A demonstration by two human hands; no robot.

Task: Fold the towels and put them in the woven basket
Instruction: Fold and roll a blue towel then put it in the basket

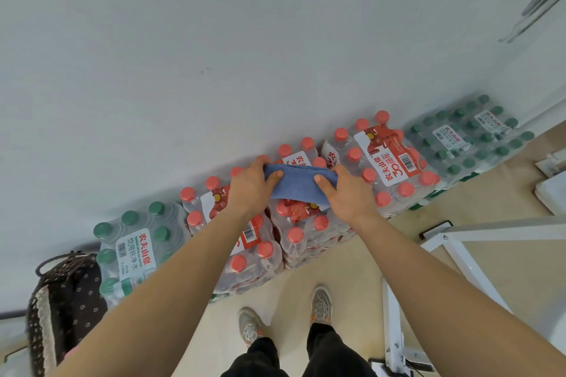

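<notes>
Head: I see left hand point(249, 184), right hand point(346, 193) fingers pinching blue towel point(298, 185) | fold seemingly done | next: woven basket point(66, 294), leftward.

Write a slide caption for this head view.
Left hand and right hand grip folded blue towel over red-capped bottle packs; woven basket lower left.

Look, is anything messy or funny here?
Nothing looks spilled or broken. One odd bit: the left hand and right hand hold the blue towel over packs of water bottles, while the woven basket sits far left.
</notes>
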